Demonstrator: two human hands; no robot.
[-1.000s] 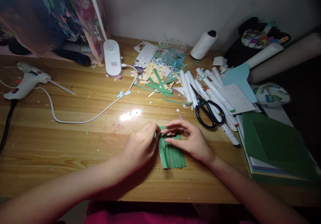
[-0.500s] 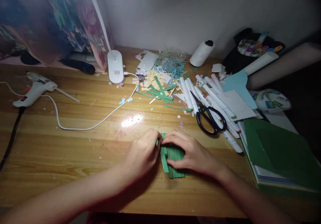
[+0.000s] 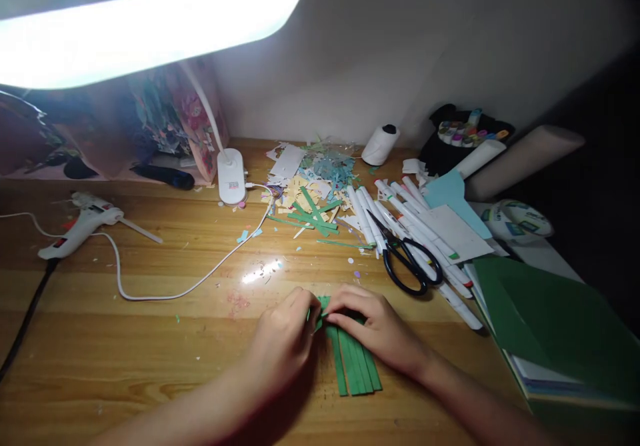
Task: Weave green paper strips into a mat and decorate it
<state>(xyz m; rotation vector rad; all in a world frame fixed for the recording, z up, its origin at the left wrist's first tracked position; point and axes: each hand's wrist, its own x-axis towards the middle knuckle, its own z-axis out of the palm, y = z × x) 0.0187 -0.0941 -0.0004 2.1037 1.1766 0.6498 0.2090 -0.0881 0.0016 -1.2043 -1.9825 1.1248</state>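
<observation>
Green paper strips (image 3: 356,363) lie side by side on the desk, their lower ends fanned slightly apart. Over their upper left part, my left hand (image 3: 285,329) is closed, pinching a bent piece of green paper strip. My right hand (image 3: 375,323) reaches in from the other side, thumb and fingers drawn together on the same green paper. The two sets of fingertips nearly meet and hide most of the pinched spot. Part of the strips passes beneath my right palm.
Black-handled scissors (image 3: 410,266) rest on white markers (image 3: 435,233). Paper scraps (image 3: 313,193) are heaped near the wall. A glue gun (image 3: 80,229) lies left, its cord and a white cable (image 3: 175,296) crossing the desk. Green sheets (image 3: 555,319) are stacked right; a lit lamp (image 3: 150,29) hangs above.
The view has tilted up, bringing the lamp head into sight. My right thumb has moved up to the fingertips, and the short left strip has been lifted, uncovering longer strips.
</observation>
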